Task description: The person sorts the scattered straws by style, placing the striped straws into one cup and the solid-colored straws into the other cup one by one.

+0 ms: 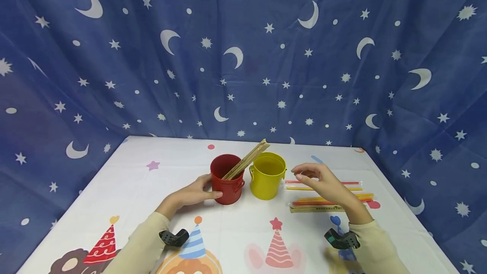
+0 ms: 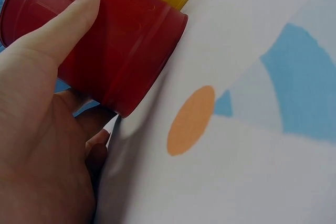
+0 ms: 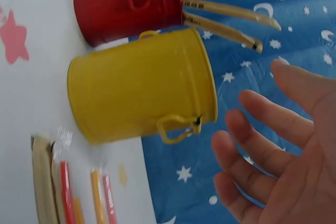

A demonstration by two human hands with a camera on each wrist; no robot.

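My left hand (image 1: 192, 191) holds a small red metal bucket (image 1: 228, 190) from its left side. In the left wrist view the thumb lies along the bucket's wall, while the other fingers are partly hidden behind it. Two slim tan paper sleeves (image 1: 248, 158), resembling wrapped chopsticks, lean out of the red bucket to the right. Just to its right stands a yellow bucket (image 1: 266, 182) with small side handles, upright. Beside the yellow bucket my right hand (image 1: 322, 183) hovers with relaxed, spread fingers and nothing in them; the right wrist view shows a gap between fingertips and rim.
Right of the buckets lie red and yellow straws (image 1: 323, 189) in clear wrappers, with more straws (image 1: 335, 198) and another tan paper sleeve (image 1: 316, 209) nearer the front. A white party-print cloth (image 1: 171, 151) covers the table. Behind it hangs a blue star-and-moon curtain (image 1: 251, 96).
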